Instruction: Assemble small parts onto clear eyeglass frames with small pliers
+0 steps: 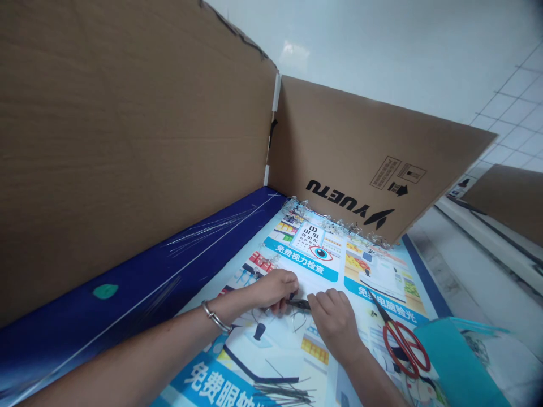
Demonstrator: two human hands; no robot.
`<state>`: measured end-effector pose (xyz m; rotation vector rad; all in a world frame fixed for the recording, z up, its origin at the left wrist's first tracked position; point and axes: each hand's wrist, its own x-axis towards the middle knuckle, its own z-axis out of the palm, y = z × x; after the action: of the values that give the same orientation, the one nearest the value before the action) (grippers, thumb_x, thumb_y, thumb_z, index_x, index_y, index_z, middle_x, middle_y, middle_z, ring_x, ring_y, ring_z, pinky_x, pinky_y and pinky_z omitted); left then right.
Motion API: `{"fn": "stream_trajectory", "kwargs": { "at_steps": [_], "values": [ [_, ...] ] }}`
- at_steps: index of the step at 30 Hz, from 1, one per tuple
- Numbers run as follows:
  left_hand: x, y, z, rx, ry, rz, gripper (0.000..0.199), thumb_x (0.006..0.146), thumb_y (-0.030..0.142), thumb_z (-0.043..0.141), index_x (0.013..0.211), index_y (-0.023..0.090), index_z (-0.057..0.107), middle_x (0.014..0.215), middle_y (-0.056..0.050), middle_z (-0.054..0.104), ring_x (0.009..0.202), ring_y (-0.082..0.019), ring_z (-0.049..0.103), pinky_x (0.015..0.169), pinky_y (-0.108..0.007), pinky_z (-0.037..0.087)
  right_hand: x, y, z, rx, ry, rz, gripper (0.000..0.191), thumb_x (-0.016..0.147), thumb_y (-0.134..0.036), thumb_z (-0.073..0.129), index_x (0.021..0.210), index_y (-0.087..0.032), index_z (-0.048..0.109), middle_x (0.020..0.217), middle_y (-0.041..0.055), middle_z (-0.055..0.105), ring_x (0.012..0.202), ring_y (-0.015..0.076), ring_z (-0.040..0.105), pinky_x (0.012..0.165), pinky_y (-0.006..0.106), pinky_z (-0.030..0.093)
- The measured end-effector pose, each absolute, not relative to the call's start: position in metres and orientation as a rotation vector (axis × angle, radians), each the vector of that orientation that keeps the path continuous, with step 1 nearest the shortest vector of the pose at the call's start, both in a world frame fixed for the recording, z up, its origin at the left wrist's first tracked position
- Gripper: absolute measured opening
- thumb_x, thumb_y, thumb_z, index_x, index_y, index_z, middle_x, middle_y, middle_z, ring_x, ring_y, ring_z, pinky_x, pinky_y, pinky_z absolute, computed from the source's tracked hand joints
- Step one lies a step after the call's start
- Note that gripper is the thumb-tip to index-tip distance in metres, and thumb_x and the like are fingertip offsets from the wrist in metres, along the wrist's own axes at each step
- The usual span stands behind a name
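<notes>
The left hand (275, 291) sits over a bent wire (297, 322) on the poster (314, 282); the right hand (335, 323) is just beside black pliers (299, 303). Red scissors (403, 347) lie at four o'clock, and cardboard (127, 141) stands at eleven o'clock.

1. Bright, even indoor light fills the scene, with only soft shadows.
2. Glare marks the smooth white wall (382, 51) at 12 o'clock and streaks the glossy dark-blue banner (127, 271) at 9 o'clock.
3. Wide-lens distortion bends the edges; the corners at 2 and 4 o'clock darken.

Pliers (299, 304) partly hidden by left hand (275, 291); clear pieces (339, 223) along poster edge (360, 240) too small to tell;
</notes>
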<state>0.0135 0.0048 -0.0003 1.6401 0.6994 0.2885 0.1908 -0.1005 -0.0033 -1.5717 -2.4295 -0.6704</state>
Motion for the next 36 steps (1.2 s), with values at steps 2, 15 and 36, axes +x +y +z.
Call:
{"fn": "stream_trajectory", "kwargs": {
  "at_steps": [2,15,36],
  "values": [
    [0.014,0.004,0.001,1.626,0.684,0.301,0.028,0.077,0.042,0.039,0.067,0.017,0.045,0.045,0.003,0.050,0.028,-0.008,0.043,0.027,-0.016,0.027,0.191,-0.100,-0.004,-1.577,-2.418,-0.666,0.019,0.085,-0.015,0.044,0.100,-0.019,0.055,0.074,0.0035,0.051,0.070,0.0170,0.039,0.063,0.034,0.028],
    [0.015,0.008,-0.006,1.577,0.591,0.389,0.026,0.078,0.040,0.039,0.073,0.016,0.049,0.049,0.004,0.049,0.034,-0.008,0.046,0.032,-0.016,0.035,0.191,-0.099,-0.010,-1.574,-2.322,-0.552,0.020,0.084,-0.015,0.042,0.097,-0.018,0.057,0.072,0.0039,0.051,0.070,0.0159,0.043,0.065,0.031,0.033],
    [0.008,0.000,0.019,2.261,0.613,0.517,0.027,0.088,0.028,0.028,0.073,0.020,0.049,0.056,0.003,0.054,0.049,-0.010,0.048,0.051,-0.018,0.033,0.193,-0.097,-0.017,-1.680,-2.222,-0.158,0.013,0.081,-0.019,0.051,0.091,-0.020,0.058,0.075,0.0030,0.058,0.075,0.0162,0.052,0.067,0.026,0.040]
  ]
}}
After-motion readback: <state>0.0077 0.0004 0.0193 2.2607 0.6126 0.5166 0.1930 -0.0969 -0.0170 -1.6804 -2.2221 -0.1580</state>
